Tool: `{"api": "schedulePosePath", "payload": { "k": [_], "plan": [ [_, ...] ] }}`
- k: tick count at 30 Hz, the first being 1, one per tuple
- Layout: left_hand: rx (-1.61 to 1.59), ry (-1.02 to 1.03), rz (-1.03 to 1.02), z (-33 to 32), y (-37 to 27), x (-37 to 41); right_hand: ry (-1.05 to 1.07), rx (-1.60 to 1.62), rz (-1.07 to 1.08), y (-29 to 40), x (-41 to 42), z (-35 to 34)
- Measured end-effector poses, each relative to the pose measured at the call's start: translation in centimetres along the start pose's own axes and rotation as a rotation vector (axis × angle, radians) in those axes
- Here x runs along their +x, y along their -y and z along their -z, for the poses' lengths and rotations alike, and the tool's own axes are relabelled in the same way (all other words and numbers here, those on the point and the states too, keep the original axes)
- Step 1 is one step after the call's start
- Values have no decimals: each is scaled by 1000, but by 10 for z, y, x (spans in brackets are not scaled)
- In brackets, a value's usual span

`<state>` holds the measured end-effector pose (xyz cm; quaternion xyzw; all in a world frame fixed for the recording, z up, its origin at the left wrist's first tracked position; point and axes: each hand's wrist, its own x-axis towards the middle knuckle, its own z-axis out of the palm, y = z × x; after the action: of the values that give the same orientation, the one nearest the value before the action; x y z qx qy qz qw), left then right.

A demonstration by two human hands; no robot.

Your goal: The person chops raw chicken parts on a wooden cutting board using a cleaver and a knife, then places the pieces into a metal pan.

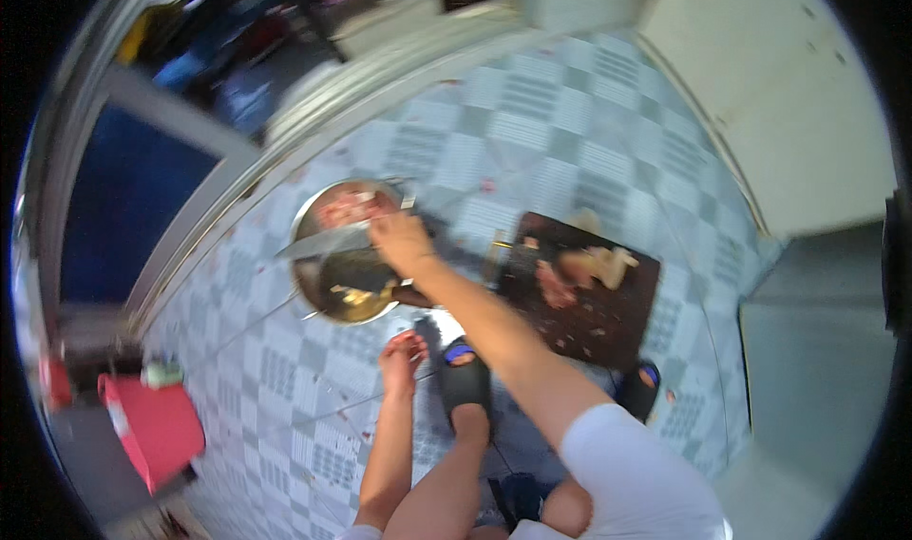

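My right hand (400,239) is over a round metal basin (298,283) on the tiled floor, closed around a knife whose broad blade (324,243) points left across the basin. Pale pink meat pieces (348,209) lie in its upper part; in its lower part is a dark, shiny round thing with a yellow patch, hard to identify. Below the basin's right side, my left hand (403,355) has its fingers curled, and no held thing shows. A dark cutting board (605,326) lies to the right with raw meat pieces (559,283) and small scraps on it.
My feet in dark slippers (467,387) stand near the board's lower edge and the basin. A pink container (157,426) is at the lower left. A door frame with a raised sill (399,63) runs along the upper left. Pale panels (769,98) stand at the right. Scraps dot the floor.
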<state>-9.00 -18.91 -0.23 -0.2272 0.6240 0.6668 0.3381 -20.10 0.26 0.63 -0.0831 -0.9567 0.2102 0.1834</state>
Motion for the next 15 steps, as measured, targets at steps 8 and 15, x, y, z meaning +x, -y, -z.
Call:
{"api": "schedulePosePath", "payload": {
  "k": [8,15],
  "plan": [
    [-65,425,76,40,28,44,-182,454,-41,37,3,64],
    [333,313,37,-82,69,8,-226,344,-447,50,-8,133]
  ]
}}
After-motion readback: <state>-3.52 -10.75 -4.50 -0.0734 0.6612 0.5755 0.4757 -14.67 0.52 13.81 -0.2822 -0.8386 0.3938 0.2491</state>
